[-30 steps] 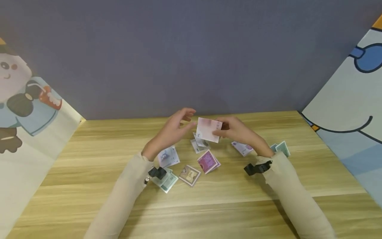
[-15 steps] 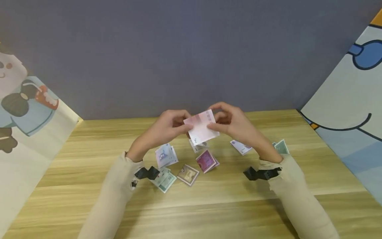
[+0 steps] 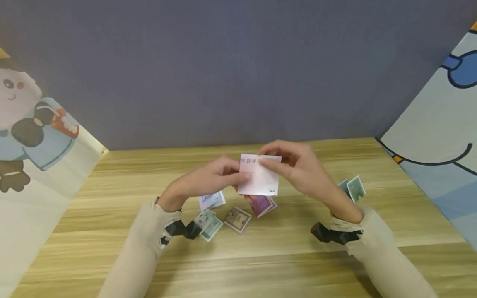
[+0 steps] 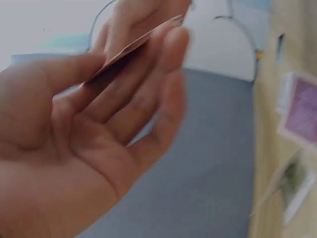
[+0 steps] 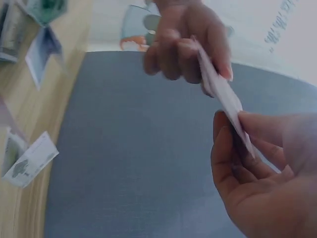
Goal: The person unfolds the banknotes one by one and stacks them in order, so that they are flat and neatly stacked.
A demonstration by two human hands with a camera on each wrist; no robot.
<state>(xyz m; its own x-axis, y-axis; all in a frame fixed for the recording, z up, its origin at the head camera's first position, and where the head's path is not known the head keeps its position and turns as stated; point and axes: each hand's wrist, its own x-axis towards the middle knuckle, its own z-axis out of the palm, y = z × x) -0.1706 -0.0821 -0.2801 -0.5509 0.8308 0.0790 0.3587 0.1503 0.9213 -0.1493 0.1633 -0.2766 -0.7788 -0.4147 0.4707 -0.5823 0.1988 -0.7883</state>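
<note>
Both hands hold a pink folded banknote (image 3: 265,182) above the table in the head view. My left hand (image 3: 210,178) pinches its left side, thumb on the near face. With thumb and fingers, my right hand (image 3: 302,167) grips its upper right part. In the left wrist view the pink banknote (image 4: 131,48) shows nearly edge-on, and the right wrist view has it slanted between the two hands. Below it on the table lies a magenta folded banknote (image 3: 262,205), partly covered by the held one.
On the wooden table (image 3: 238,265) lie a brown banknote (image 3: 237,219), green banknotes (image 3: 211,229), a bluish banknote (image 3: 212,200) and, at the right, another green banknote (image 3: 356,189). A grey-blue panel (image 3: 238,74) stands behind the table. Cartoon-printed panels flank it.
My left hand reached the pink banknote and took hold of its left side. The note has turned in the hands, so its printed row now lies along the top edge.
</note>
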